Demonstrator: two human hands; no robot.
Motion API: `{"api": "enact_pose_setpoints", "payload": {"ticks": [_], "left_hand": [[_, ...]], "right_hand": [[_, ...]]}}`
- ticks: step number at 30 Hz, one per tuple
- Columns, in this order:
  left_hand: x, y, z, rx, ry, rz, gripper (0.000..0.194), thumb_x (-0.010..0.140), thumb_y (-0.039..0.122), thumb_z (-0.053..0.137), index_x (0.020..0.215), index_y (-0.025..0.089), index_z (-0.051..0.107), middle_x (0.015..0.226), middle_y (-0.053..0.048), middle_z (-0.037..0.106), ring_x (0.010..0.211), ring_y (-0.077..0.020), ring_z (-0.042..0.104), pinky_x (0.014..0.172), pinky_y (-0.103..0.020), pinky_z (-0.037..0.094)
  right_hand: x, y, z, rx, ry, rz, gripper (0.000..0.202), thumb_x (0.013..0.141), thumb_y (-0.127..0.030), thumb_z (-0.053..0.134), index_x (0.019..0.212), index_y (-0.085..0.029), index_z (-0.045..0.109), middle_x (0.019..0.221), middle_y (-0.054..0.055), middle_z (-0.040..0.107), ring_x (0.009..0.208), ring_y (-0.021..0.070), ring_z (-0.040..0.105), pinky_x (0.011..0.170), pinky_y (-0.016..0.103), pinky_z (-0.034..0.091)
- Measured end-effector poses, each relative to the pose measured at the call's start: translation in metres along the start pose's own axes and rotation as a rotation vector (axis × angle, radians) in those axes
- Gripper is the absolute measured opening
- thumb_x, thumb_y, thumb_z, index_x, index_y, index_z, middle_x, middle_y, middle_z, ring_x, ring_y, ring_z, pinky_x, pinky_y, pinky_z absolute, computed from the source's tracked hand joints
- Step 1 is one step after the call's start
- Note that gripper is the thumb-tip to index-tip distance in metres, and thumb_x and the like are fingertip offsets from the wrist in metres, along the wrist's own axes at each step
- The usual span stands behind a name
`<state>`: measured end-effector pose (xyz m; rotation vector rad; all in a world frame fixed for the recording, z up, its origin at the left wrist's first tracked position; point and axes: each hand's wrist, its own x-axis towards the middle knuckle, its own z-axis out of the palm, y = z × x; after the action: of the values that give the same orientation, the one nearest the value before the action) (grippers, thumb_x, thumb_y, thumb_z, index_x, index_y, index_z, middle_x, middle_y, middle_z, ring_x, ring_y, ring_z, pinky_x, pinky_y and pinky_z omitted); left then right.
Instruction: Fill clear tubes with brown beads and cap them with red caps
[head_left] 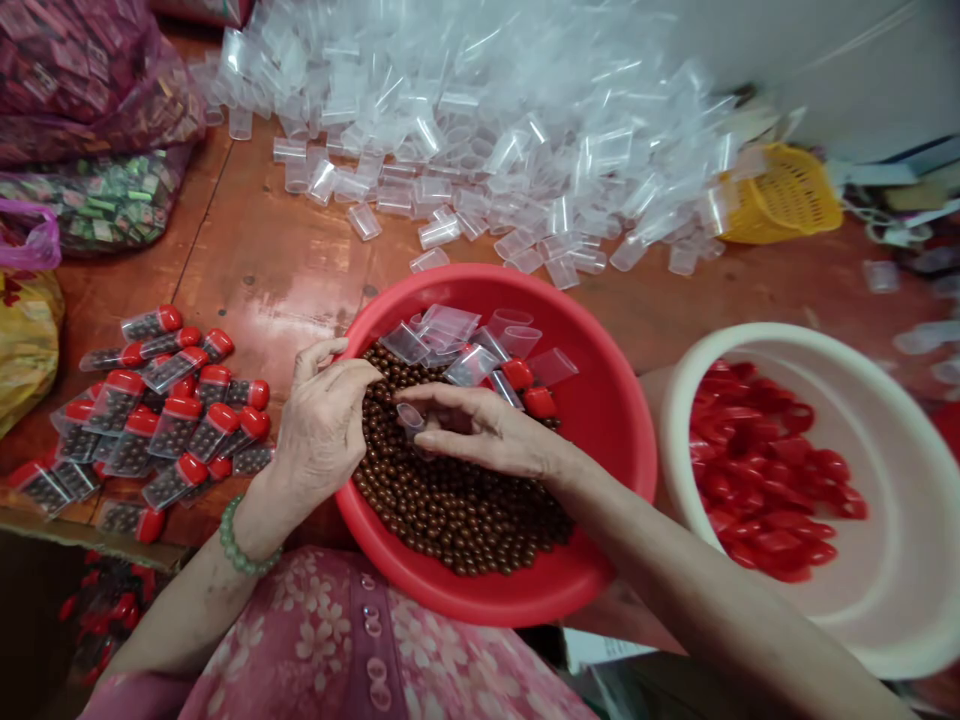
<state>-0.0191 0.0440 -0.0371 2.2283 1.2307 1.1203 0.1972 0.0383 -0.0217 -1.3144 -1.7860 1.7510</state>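
A red basin (630, 430) stands before me, with brown round beads or candies (465, 520) heaped in it. My right hand (480, 430) is over the heap, thumb and fingers closed on a small clear plastic tube (409, 418) whose open end faces left. At the basin's left rim is my left hand (322, 420), its fingers curled and pinched together; whatever they hold, if anything, is hidden. Behind my right hand, clear tubes (448, 328) and a few red-capped pieces (538, 402) lie on the beads.
Filled tubes with red caps (180, 425) are piled on the wooden table (247, 250) at left. A white basin (885, 610) of red caps (765, 470) stands right. Loose clear tubes (480, 130) cover the back, beside a yellow basket (787, 195). Bagged goods (97, 200) sit far left.
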Motion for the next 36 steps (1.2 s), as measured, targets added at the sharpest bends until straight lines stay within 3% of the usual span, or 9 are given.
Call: {"api": "enact_pose_setpoints", "payload": {"ticks": [3,5,9,11,19,24,27,32,36], "left_hand": [[0.001,0.001,0.000,-0.012,0.003,-0.003,0.027,0.085,0.001,0.048,0.100,0.015,0.065,0.098,-0.006,0.072,0.111,-0.0239,0.051,0.098,-0.045,0.047],[0.001,0.001,0.000,-0.015,-0.001,-0.010,0.027,0.086,0.001,0.048,0.100,0.015,0.065,0.098,-0.006,0.072,0.113,-0.0238,0.051,0.098,-0.045,0.046],[0.001,0.002,-0.001,-0.024,0.003,-0.010,0.026,0.086,0.002,0.048,0.099,0.015,0.066,0.096,-0.006,0.072,0.112,-0.0233,0.050,0.098,-0.043,0.046],[0.001,0.001,0.000,-0.031,0.012,-0.002,0.025,0.086,0.002,0.049,0.099,0.015,0.066,0.095,-0.005,0.072,0.110,-0.0227,0.051,0.098,-0.042,0.046],[0.001,0.001,0.002,-0.029,-0.012,-0.018,0.023,0.088,0.007,0.047,0.095,0.016,0.067,0.096,-0.006,0.072,0.113,-0.0235,0.053,0.098,-0.044,0.044],[0.002,0.001,0.004,-0.011,-0.038,-0.018,0.023,0.090,0.008,0.044,0.094,0.015,0.066,0.093,-0.005,0.071,0.112,-0.0243,0.052,0.100,-0.046,0.043],[0.001,0.007,-0.003,0.058,-0.095,0.008,0.021,0.089,0.009,0.045,0.094,0.012,0.065,0.095,-0.009,0.070,0.116,-0.0264,0.052,0.103,-0.047,0.042],[-0.002,0.026,-0.027,0.084,-0.376,0.134,0.017,0.089,0.022,0.055,0.099,0.012,0.065,0.105,-0.010,0.070,0.115,-0.0271,0.057,0.112,-0.055,0.033],[-0.003,0.035,-0.041,0.105,-0.619,0.165,0.032,0.081,0.032,0.068,0.108,0.016,0.064,0.111,-0.009,0.069,0.120,-0.0303,0.055,0.117,-0.064,0.017]], "right_hand": [[-0.001,0.002,0.003,0.271,0.046,0.047,0.045,0.082,-0.041,0.064,0.119,-0.018,0.055,0.091,0.003,0.063,0.068,0.0122,0.059,0.062,0.027,0.050],[0.003,0.005,0.007,0.293,0.133,0.089,0.038,0.079,-0.042,0.067,0.105,-0.017,0.058,0.079,0.001,0.063,0.061,0.0115,0.057,0.058,0.027,0.049],[0.015,0.015,0.016,0.054,0.407,0.197,0.030,0.076,-0.045,0.066,0.078,-0.017,0.056,0.064,0.000,0.060,0.053,0.0123,0.054,0.053,0.026,0.045],[0.020,0.018,0.021,-0.125,0.455,0.206,0.027,0.079,-0.043,0.062,0.073,-0.018,0.057,0.063,0.001,0.061,0.053,0.0129,0.053,0.053,0.026,0.043],[0.019,0.017,0.028,-0.478,0.098,0.248,0.025,0.082,-0.031,0.059,0.061,-0.018,0.056,0.055,-0.003,0.052,0.054,0.0111,0.046,0.058,0.025,0.036],[0.024,0.022,0.024,-0.186,-0.186,0.499,0.014,0.078,-0.024,0.057,0.065,-0.019,0.053,0.049,-0.007,0.046,0.040,0.0079,0.041,0.045,0.022,0.032],[0.028,0.025,0.021,-0.049,-0.292,0.538,0.017,0.071,-0.017,0.057,0.057,-0.019,0.047,0.042,-0.009,0.039,0.035,0.0059,0.035,0.038,0.019,0.028],[0.028,0.030,0.019,0.178,-0.358,0.506,0.020,0.066,-0.023,0.061,0.054,-0.018,0.047,0.040,-0.010,0.039,0.033,0.0036,0.032,0.033,0.017,0.024],[0.027,0.030,0.019,0.379,-0.369,0.459,0.021,0.065,-0.034,0.063,0.059,-0.017,0.053,0.039,-0.010,0.042,0.029,0.0029,0.029,0.029,0.017,0.020]]}}
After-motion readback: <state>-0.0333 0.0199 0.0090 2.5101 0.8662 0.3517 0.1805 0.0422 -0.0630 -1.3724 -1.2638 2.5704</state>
